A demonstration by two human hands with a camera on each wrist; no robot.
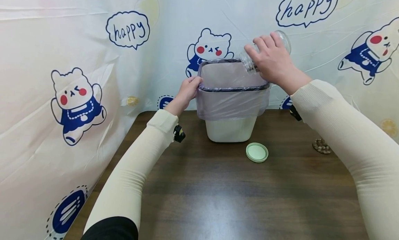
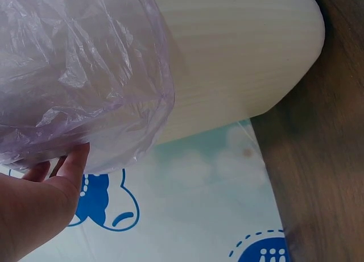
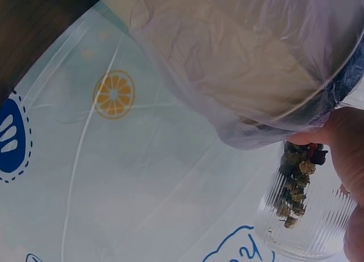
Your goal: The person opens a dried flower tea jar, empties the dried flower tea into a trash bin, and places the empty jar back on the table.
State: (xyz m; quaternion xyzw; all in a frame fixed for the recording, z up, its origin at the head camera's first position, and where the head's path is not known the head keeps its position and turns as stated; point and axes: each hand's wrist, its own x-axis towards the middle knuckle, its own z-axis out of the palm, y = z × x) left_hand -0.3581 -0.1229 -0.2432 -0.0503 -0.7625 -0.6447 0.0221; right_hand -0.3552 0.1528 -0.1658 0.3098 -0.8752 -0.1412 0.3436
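A cream trash bin (image 1: 230, 131) stands at the back of the table, lined with a translucent purple bag (image 1: 232, 104) folded over its rim. At the rim's left corner, my left hand (image 1: 188, 89) holds the bin through the bag, thumb on top and fingers outside. My right hand (image 1: 274, 61) grips a clear ribbed glass jar (image 1: 285, 41) from above. The jar is tilted, its mouth down over the bin's right rim. Small dark and yellowish dried pieces (image 3: 293, 196) lie along its inside in the right wrist view. The bin's inside bottom is hidden.
A round pale green lid (image 1: 257, 152) lies on the brown table (image 1: 224, 191) in front of the bin. Farther right is a small round mat that looks made of pebbles (image 1: 321, 146), beside the right forearm. A printed curtain (image 1: 168, 32) hangs behind and at the left.
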